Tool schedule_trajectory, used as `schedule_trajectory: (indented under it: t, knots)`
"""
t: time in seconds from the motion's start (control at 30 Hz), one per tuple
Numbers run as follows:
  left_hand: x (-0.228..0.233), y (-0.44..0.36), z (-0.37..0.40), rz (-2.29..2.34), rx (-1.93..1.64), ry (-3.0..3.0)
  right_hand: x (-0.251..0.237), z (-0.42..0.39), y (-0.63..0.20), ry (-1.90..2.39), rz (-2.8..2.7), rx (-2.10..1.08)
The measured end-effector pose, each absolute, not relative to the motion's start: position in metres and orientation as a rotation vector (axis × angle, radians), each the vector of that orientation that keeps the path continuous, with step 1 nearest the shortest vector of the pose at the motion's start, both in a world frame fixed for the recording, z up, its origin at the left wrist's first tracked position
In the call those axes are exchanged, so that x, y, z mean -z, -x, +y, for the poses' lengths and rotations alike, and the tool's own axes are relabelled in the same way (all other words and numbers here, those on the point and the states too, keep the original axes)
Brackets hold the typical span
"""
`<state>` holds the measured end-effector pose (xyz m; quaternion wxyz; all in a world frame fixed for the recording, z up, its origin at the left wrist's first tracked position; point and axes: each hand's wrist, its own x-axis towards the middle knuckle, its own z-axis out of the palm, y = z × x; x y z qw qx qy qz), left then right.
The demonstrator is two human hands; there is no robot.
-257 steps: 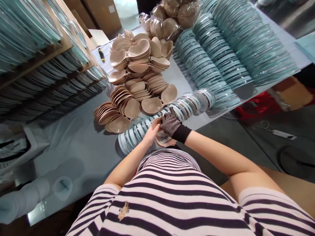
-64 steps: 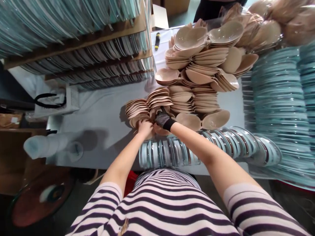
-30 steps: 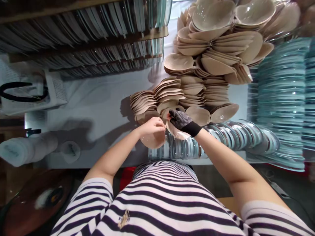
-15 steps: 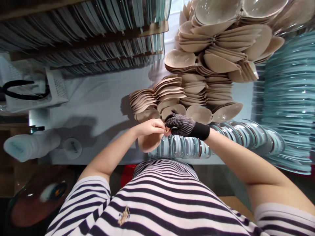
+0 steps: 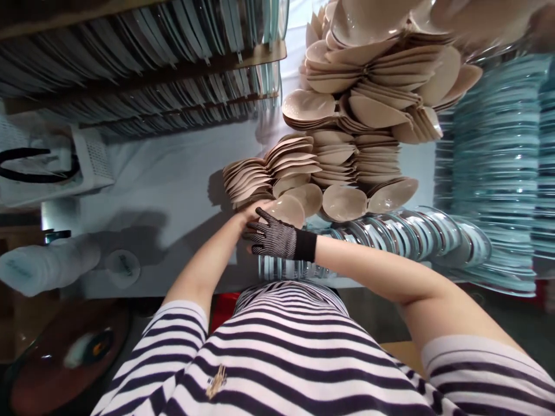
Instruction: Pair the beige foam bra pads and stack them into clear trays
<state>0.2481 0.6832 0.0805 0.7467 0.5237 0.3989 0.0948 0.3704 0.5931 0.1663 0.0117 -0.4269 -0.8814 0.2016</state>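
Note:
Beige moulded bra cups, glossy on the inside, are joined in pairs at the middle. My bare left hand (image 5: 251, 215) is closed at the edge of one bra (image 5: 287, 210), partly hidden behind my other hand. My right hand (image 5: 277, 238), in a black dotted glove with bare fingertips, lies across the left fingers and the cup's lower edge. Its fingers are stretched out and slightly apart. Just beyond my hands stand nested stacks of bras (image 5: 292, 155). A row of clear plastic domed shells (image 5: 281, 268) lies beneath my right wrist.
A larger heap of bras (image 5: 381, 75) sits at the back right. Tall stacks of clear shells (image 5: 494, 167) line the right side. Racked clear shells (image 5: 143, 46) fill the upper left. A white basket (image 5: 93, 156) and a stack of white round pieces (image 5: 47, 263) stand at left.
My hands have moved left and slightly away from me. My right hand has gone from pinching at the bra's middle to lying over my left. A glossy cup now shows beyond the glove.

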Motion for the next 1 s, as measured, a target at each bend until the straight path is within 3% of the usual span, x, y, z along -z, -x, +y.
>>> schedule_trajectory:
  t: [0.1, 0.27, 0.4, 0.63, 0.83, 1.0]
  knots:
    - [-0.074, -0.227, 0.67, 0.894, -0.239, -1.035, -0.15, 0.589, -0.405, 1.247, -2.584, -0.655]
    - [-0.082, -0.229, 0.652, 0.86, -0.42, -1.008, -0.12, 0.582, -0.45, 1.959, -1.779, -0.722]
    - [-0.085, -0.232, 0.645, 0.904, -0.477, -0.846, -0.122, 0.578, -0.437, 2.187, -1.817, -1.027]
    - [-0.079, -0.225, 0.628, 0.963, -0.352, -0.577, -0.144, 0.586, -0.469, 1.714, -2.025, -1.544]
    - [-0.084, -0.235, 0.617, 1.017, -0.505, -0.676, -0.147, 0.594, -0.505, 2.594, -2.16, -1.115]
    - [-0.083, -0.238, 0.609, 1.127, -0.69, -0.758, -0.125, 0.606, -0.475, 2.691, -2.193, -0.933]
